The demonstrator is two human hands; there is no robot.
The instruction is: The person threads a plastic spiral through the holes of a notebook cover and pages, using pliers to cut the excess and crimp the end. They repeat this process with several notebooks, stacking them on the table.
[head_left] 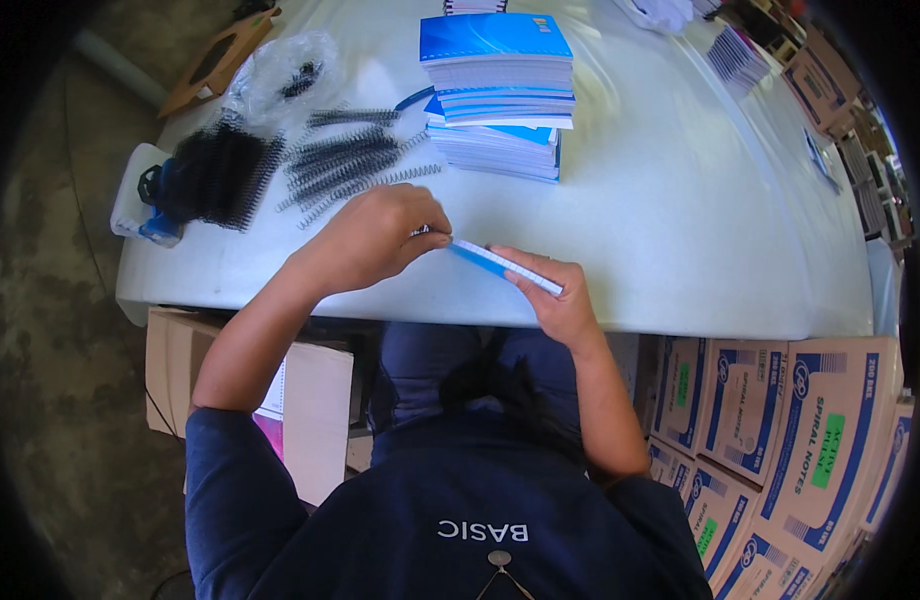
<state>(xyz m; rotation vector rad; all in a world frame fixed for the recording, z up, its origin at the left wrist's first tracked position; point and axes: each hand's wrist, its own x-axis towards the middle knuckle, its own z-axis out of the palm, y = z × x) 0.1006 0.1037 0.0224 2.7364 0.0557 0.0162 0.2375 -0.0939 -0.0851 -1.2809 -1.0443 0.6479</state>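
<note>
My right hand grips a thin notebook with a blue cover, its edge turned up toward me, just above the table's near side. At the notebook's left end, my left hand is closed in a pinch; a small dark bit shows by its fingertips, but what they hold is mostly hidden. Loose black spiral binding coils lie beyond my left hand. Past both hands stands a tall stack of blue-covered notebooks, its layers slightly offset.
At the left table edge, a thick bunch of black coils lies by a white container. A clear plastic bag sits behind it. More notebooks stand far right. Cardboard boxes are piled below the table at right; an open carton is at left.
</note>
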